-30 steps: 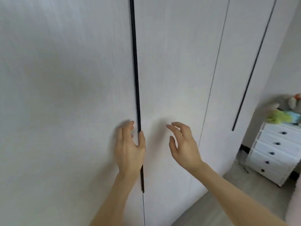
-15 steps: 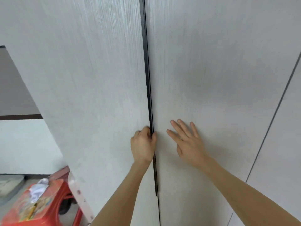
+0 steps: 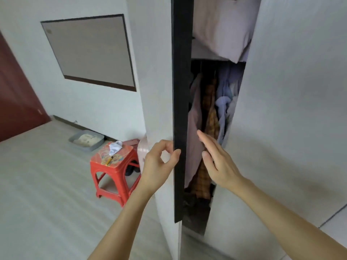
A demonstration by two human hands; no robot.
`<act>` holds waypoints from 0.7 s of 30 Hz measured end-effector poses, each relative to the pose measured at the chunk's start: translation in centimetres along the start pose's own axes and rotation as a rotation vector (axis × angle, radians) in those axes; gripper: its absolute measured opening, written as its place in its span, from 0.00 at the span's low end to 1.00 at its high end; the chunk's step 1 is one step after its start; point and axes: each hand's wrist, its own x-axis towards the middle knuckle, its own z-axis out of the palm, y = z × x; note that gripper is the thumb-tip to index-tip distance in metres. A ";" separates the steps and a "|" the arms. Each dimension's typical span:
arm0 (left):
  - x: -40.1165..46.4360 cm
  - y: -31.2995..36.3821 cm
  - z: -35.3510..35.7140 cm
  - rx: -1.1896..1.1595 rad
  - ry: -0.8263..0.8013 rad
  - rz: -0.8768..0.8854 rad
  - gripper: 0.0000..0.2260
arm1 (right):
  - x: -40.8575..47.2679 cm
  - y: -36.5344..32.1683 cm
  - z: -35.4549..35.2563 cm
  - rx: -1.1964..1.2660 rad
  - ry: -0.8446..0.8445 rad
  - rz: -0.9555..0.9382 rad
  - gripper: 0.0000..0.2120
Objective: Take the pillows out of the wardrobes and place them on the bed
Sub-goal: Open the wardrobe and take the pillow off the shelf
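The left hand (image 3: 159, 162) pinches the dark edge of the wardrobe door (image 3: 181, 109), swinging it wide enough to reach inside. The right hand (image 3: 216, 158) hovers released, fingers straight, in front of the hanging clothes (image 3: 210, 113), likely ready to reach in. A pillow (image 3: 223, 29) lies on the shelf well above both hands.

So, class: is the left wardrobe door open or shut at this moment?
Open, partly. The left hand grips the left wardrobe door by its dark edge, and the gap shows hanging clothes and a pillow on the shelf above.
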 end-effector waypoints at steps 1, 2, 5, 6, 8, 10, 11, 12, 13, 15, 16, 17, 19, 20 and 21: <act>-0.7 -0.4 -1.4 -0.001 0.025 -0.025 0.07 | 0.4 -0.9 1.3 0.027 -0.035 -0.059 0.22; -1.3 -0.9 -2.6 -0.008 0.047 -0.038 0.07 | 0.8 -1.6 2.5 0.036 -0.070 -0.104 0.23; -2.8 -2.0 -6.6 0.031 0.149 -0.038 0.05 | 2.3 -3.9 6.2 0.043 -0.175 -0.230 0.26; -3.3 -2.3 -7.9 0.082 0.211 -0.009 0.05 | 2.9 -4.7 7.4 0.053 -0.205 -0.268 0.26; -4.4 -3.0 -10.6 0.260 0.390 0.028 0.06 | 4.2 -6.9 10.0 0.096 -0.225 -0.345 0.28; -4.9 -3.2 -11.5 0.421 0.534 0.072 0.16 | 4.7 -7.7 11.2 0.107 -0.185 -0.359 0.28; -5.3 -3.5 -12.7 0.530 0.597 0.097 0.20 | 5.3 -8.7 12.3 0.129 -0.168 -0.372 0.28; -5.5 -3.8 -13.5 0.630 0.629 0.126 0.23 | 5.8 -9.5 13.1 0.132 -0.167 -0.376 0.28; -5.4 -4.0 -14.2 0.709 0.627 0.154 0.24 | 6.4 -10.2 13.9 0.120 -0.167 -0.387 0.27; -5.3 -4.9 -16.1 0.792 0.555 0.165 0.26 | 7.8 -11.5 15.7 0.080 -0.189 -0.426 0.27; -5.1 -5.5 -16.8 0.781 0.501 0.148 0.27 | 8.5 -11.8 16.4 0.056 -0.199 -0.440 0.26; -4.8 -6.1 -17.5 0.737 0.441 0.120 0.29 | 9.0 -12.0 17.2 0.044 -0.208 -0.451 0.26; -4.0 -7.3 -18.9 0.622 0.354 0.047 0.34 | 10.1 -12.3 18.4 0.030 -0.235 -0.442 0.26; -3.4 -7.9 -19.7 0.596 0.331 0.018 0.36 | 10.7 -12.5 18.8 0.020 -0.250 -0.423 0.26; -2.9 -8.5 -20.6 0.598 0.322 -0.003 0.38 | 11.2 -12.5 19.1 0.011 -0.256 -0.405 0.26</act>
